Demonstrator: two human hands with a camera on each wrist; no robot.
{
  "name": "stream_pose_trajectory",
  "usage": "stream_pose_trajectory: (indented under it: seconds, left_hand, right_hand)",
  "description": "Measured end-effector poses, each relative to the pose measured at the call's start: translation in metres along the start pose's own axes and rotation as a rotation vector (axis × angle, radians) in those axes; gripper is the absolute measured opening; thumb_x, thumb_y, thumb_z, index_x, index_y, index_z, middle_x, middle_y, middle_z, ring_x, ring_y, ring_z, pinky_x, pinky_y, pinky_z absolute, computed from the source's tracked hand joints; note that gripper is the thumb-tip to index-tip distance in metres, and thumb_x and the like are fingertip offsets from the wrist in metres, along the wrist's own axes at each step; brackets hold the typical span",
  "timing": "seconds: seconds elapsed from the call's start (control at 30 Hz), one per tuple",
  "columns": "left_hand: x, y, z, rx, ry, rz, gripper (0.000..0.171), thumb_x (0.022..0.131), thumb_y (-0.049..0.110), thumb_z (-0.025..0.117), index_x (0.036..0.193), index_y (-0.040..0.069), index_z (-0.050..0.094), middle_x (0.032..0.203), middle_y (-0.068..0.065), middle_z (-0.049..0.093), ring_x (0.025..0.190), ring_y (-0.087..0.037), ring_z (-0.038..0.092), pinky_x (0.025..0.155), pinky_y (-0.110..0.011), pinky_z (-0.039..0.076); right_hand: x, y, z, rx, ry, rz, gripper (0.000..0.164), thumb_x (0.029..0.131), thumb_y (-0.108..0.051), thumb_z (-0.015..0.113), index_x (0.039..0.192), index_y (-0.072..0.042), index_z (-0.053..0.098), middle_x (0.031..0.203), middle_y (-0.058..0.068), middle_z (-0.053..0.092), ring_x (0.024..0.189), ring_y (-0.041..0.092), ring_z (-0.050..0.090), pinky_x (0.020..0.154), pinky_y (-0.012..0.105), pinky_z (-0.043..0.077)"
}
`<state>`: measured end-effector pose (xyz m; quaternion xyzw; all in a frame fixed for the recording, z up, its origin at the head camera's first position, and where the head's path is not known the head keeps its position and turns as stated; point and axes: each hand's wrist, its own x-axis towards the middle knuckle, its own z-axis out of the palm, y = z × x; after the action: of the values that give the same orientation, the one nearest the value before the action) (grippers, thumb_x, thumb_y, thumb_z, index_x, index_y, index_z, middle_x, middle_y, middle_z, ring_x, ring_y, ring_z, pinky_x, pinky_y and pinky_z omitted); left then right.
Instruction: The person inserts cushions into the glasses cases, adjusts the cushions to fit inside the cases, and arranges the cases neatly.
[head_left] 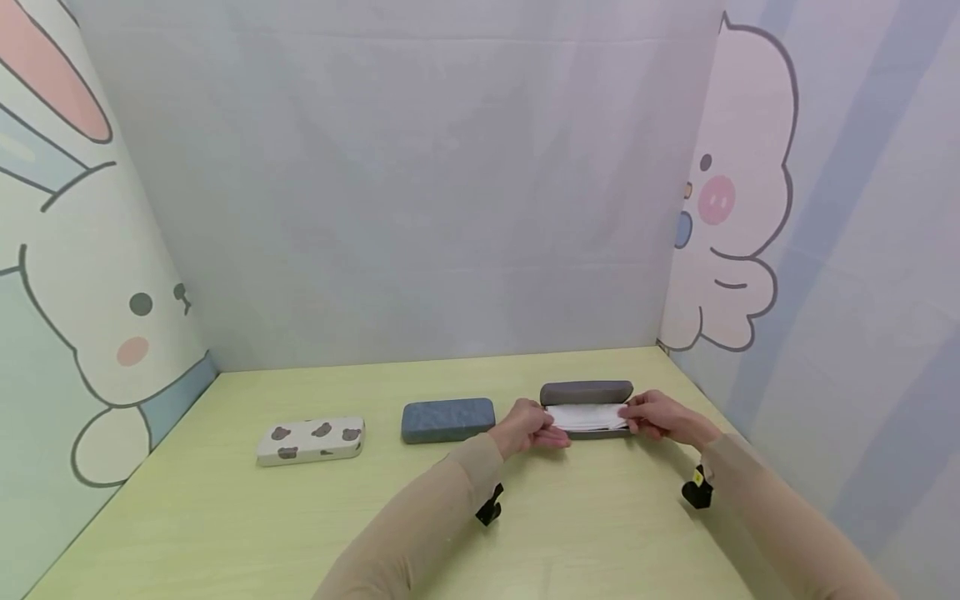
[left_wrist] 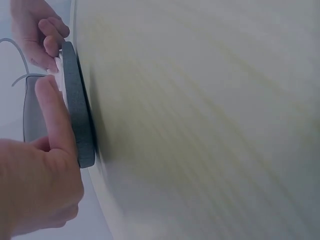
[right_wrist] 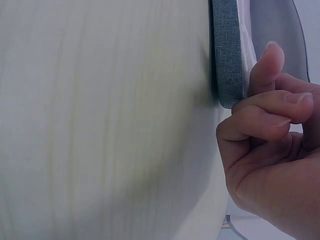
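A grey fabric-covered glasses case [head_left: 588, 392] stands with its lid up at the back right of the table. A folded white cloth [head_left: 585, 417] lies in its lower half. My left hand [head_left: 528, 427] is at the case's left end, with a fingertip on the cloth's left edge. In the left wrist view, one finger [left_wrist: 52, 112] stretches straight along the case. At the opposite end my right hand [head_left: 662, 415] pinches the right edge of the cloth. Its other fingers [right_wrist: 265, 120] curl beside the case's corner in the right wrist view.
A closed blue case [head_left: 448, 421] lies left of my left hand. Farther left is a closed white case [head_left: 311, 441] with bear prints. A pale curtain [head_left: 420, 208] hangs behind the yellowish table [head_left: 225, 533], and printed curtains flank both sides.
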<state>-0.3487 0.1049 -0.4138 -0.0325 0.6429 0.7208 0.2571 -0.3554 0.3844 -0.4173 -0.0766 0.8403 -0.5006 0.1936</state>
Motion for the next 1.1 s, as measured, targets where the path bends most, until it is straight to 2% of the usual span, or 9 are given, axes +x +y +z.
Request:
stream_pose_trajectory:
  seconds: [0.13, 0.27, 0.5, 0.6, 0.73, 0.8, 0.93, 1.1]
  left_hand:
    - [0.002, -0.001, 0.001, 0.038, 0.041, 0.010, 0.031, 0.091, -0.009, 0.049, 0.121, -0.009, 0.045, 0.074, -0.025, 0.070, 0.052, -0.025, 0.068, 0.054, -0.033, 0.060]
    - [0.003, -0.003, 0.001, 0.077, 0.071, 0.030, 0.017, 0.089, -0.010, 0.049, 0.105, -0.004, 0.049, 0.057, -0.012, 0.063, 0.042, -0.016, 0.060, 0.042, -0.025, 0.054]
    - [0.003, -0.004, 0.004, 0.156, 0.105, 0.078, 0.011, 0.088, -0.009, 0.049, 0.096, -0.003, 0.053, 0.051, -0.007, 0.058, 0.039, -0.011, 0.055, 0.036, -0.020, 0.048]
    - [0.000, -0.002, 0.006, 0.212, 0.131, 0.085, 0.009, 0.089, -0.007, 0.051, 0.095, -0.002, 0.054, 0.051, -0.005, 0.056, 0.038, -0.010, 0.052, 0.034, -0.018, 0.043]
    - [-0.003, -0.001, 0.007, 0.285, 0.155, 0.087, 0.005, 0.090, -0.005, 0.052, 0.091, 0.000, 0.054, 0.050, -0.004, 0.054, 0.035, -0.008, 0.048, 0.033, -0.015, 0.036]
    - [-0.003, -0.002, 0.006, 0.314, 0.154, 0.083, 0.009, 0.089, -0.005, 0.052, 0.082, -0.002, 0.056, 0.047, -0.002, 0.051, 0.033, -0.008, 0.046, 0.032, -0.015, 0.035]
    - [-0.002, -0.002, 0.003, 0.372, 0.136, 0.075, 0.028, 0.087, -0.007, 0.050, 0.060, 0.000, 0.054, 0.043, 0.000, 0.046, 0.032, -0.007, 0.045, 0.032, -0.015, 0.034]
    - [-0.001, -0.003, 0.002, 0.425, 0.120, 0.086, 0.031, 0.084, -0.009, 0.050, 0.057, 0.004, 0.047, 0.042, 0.000, 0.042, 0.032, -0.009, 0.046, 0.032, -0.016, 0.037]
  right_hand:
    - [-0.001, 0.000, 0.003, -0.038, 0.026, -0.007, 0.020, 0.096, -0.019, 0.057, 0.091, 0.001, 0.055, 0.061, -0.005, 0.056, 0.042, 0.004, 0.036, 0.040, 0.018, 0.029]
    - [0.001, 0.000, 0.006, -0.065, 0.052, 0.006, 0.019, 0.095, -0.018, 0.058, 0.090, 0.000, 0.056, 0.061, -0.004, 0.057, 0.042, 0.005, 0.036, 0.040, 0.019, 0.029]
    - [0.002, 0.000, 0.011, -0.112, 0.125, 0.040, 0.019, 0.094, -0.015, 0.059, 0.098, 0.003, 0.055, 0.060, -0.003, 0.058, 0.041, 0.006, 0.037, 0.040, 0.018, 0.030]
    - [0.003, 0.000, 0.012, -0.119, 0.146, 0.042, 0.021, 0.093, -0.014, 0.059, 0.103, 0.004, 0.054, 0.059, -0.002, 0.059, 0.041, 0.005, 0.037, 0.040, 0.018, 0.030]
    - [0.004, 0.000, 0.014, -0.127, 0.169, 0.036, 0.021, 0.091, -0.013, 0.061, 0.102, 0.003, 0.053, 0.057, -0.002, 0.058, 0.040, 0.005, 0.035, 0.039, 0.018, 0.030]
    - [0.005, 0.000, 0.015, -0.136, 0.189, 0.041, 0.019, 0.090, -0.013, 0.062, 0.100, 0.001, 0.054, 0.055, -0.003, 0.056, 0.040, 0.004, 0.035, 0.039, 0.018, 0.029]
    - [0.006, -0.001, 0.018, -0.166, 0.229, 0.064, 0.017, 0.088, -0.012, 0.064, 0.097, -0.001, 0.054, 0.052, -0.005, 0.048, 0.041, 0.004, 0.033, 0.040, 0.018, 0.028]
    - [0.006, 0.000, 0.019, -0.204, 0.254, 0.080, 0.018, 0.087, -0.012, 0.064, 0.096, -0.001, 0.053, 0.050, -0.006, 0.038, 0.041, 0.005, 0.031, 0.039, 0.019, 0.027]
